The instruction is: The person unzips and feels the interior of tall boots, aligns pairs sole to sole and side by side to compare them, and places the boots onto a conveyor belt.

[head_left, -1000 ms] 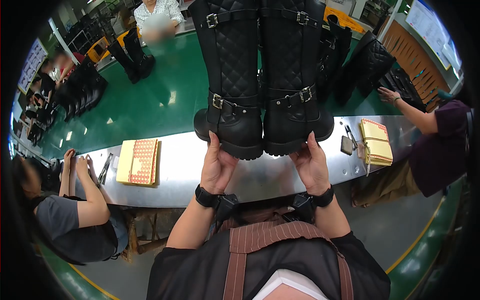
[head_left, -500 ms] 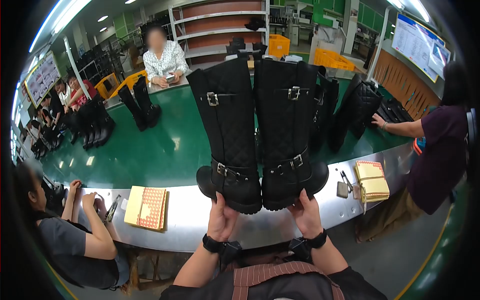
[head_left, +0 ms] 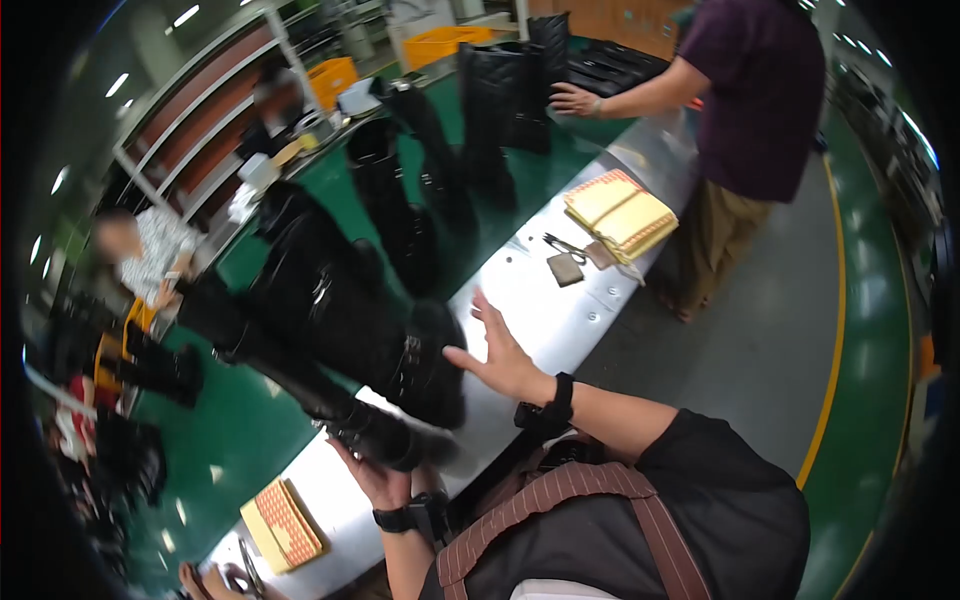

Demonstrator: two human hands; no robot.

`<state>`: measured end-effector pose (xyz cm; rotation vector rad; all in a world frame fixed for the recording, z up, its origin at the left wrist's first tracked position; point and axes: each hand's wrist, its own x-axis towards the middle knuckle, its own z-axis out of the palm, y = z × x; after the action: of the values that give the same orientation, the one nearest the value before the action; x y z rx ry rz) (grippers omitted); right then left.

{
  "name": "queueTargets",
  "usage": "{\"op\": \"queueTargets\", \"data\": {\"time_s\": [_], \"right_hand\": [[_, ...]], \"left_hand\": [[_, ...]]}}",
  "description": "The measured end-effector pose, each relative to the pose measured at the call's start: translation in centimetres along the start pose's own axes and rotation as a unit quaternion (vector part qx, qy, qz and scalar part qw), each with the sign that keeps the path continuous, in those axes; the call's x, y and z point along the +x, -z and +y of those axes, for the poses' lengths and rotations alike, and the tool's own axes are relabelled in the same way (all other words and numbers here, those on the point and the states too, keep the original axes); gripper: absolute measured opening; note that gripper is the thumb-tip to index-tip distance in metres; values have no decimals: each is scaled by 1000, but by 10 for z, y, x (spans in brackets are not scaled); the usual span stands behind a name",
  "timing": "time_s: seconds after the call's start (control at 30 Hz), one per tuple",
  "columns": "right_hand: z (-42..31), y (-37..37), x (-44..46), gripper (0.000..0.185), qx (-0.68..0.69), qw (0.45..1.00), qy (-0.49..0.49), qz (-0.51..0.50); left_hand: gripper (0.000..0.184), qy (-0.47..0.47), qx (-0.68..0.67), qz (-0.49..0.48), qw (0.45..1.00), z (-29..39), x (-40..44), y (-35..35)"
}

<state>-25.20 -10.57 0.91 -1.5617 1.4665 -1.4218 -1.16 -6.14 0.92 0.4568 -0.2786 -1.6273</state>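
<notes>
From the head camera, somewhat blurred: a green-topped counter has a silver metal edge strip (head_left: 540,325) running slantwise along the person's side, and everything here is placed from that strip. Over it tilts a tall black leather boot with a slim shaft (head_left: 330,395), its foot towards the person and its shaft reaching past the strip above the green top. The person's left grip (head_left: 376,483), a bare hand with a black wristband, is closed around the foot of this boot from below. Just beside it, a second tall black boot with metal buckles (head_left: 432,365) also leans, its foot overlapping the strip; whether its sole rests there is unclear.

The right grip (head_left: 505,360) is open above the strip, fingers spread, thumb close to the second boot; contact cannot be told. Further along the strip lie black scissors (head_left: 566,246) and a yellow paper stack with red print (head_left: 620,213).

Handling judgement: the long shaft looks top-heavy, so firm support under the heel matters, with the boot tilted gently. The open fingers would best meet smooth leather rather than buckles, which could scratch or snag the neighbouring boot.
</notes>
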Motion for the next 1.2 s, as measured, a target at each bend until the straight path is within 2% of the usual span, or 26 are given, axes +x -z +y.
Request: {"op": "queueTargets", "data": {"time_s": [0.03, 0.07, 0.13, 0.17, 0.2, 0.27, 0.33, 0.37, 0.4, 0.43, 0.47, 0.5, 0.57, 0.67, 0.77, 0.83, 0.87, 0.93, 0.97, 1.03, 1.1, 1.17, 1.2], "right_hand": [[-12, 8, 1, 79, -34, 997, 66, -30], [-19, 14, 3, 76, -67, 987, 133, -66], [-23, 13, 2, 69, -61, 964, 152, -208], [-26, 14, -2, 64, 15, 964, 116, -239], [-28, 15, -6, 63, 1, 968, 123, -219], [-33, 38, 0, 57, -44, 960, 123, -246], [-36, 81, 18, 48, -116, 958, 33, -260], [-35, 103, 31, 35, -145, 971, -30, -186], [4, 121, 54, 25, -138, 987, 5, -88], [7, 145, 76, 18, -269, 963, -10, 23], [21, 171, 101, 16, -279, 958, -53, 51], [50, 191, 124, 14, -302, 943, -16, 139], [81, 217, 158, 13, -364, 921, -35, 134], [135, 226, 189, 17, -387, 917, -75, 69], [149, 221, 199, 16, -408, 908, -79, 62], [147, 216, 199, 16, -423, 901, -75, 61], [146, 215, 198, 17, -439, 894, -60, 69], [148, 214, 201, 18, -462, 882, -61, 66], [150, 214, 204, 19, -469, 879, -72, 48], [149, 218, 209, 22, -451, 884, -122, -11], [146, 218, 210, 22, -440, 887, -136, -19], [141, 219, 209, 23, -423, 891, -160, -35], [141, 218, 208, 21, -419, 894, -157, -15]], "left_hand": [[55, 2, 13, -61, 998, -2, 0, -1], [53, 63, -18, -78, 995, 0, 13, 37], [49, 74, -109, 22, 991, -4, 5, 15], [49, 81, -105, 22, 991, -3, 9, 23], [49, 80, -116, 48, 989, 1, 12, 40], [48, 78, -128, 76, 986, 1, 16, 46], [46, 90, -149, 90, 981, 1, 14, 42], [45, 93, -155, 96, 979, 1, 13, 43], [44, 79, -133, 76, 985, 0, 13, 45], [43, 65, -112, 55, 990, -1, 12, 47], [43, 63, -113, 57, 990, -3, 12, 50], [42, 67, -130, 60, 987, -4, 11, 54], [41, 69, -150, 63, 984, -5, 11, 60], [45, 72, -146, 43, 986, -4, 12, 71], [53, 43, -113, 92, 988, -5, 9, 87], [61, 41, 54, 3, 998, -7, 7, 75], [61, 42, 52, -1, 998, -10, 9, 64], [62, 16, 48, 132, 990, -19, 12, 31], [68, 26, 52, 37, 998, -17, 11, 37], [67, 25, 30, 37, 999, -16, 11, 46], [65, 22, 4, 32, 999, -18, 15, 45], [63, 5, 127, -49, 991, -17, 14, 33], [63, 3, 123, -55, 991, -21, 13, 17]]}}
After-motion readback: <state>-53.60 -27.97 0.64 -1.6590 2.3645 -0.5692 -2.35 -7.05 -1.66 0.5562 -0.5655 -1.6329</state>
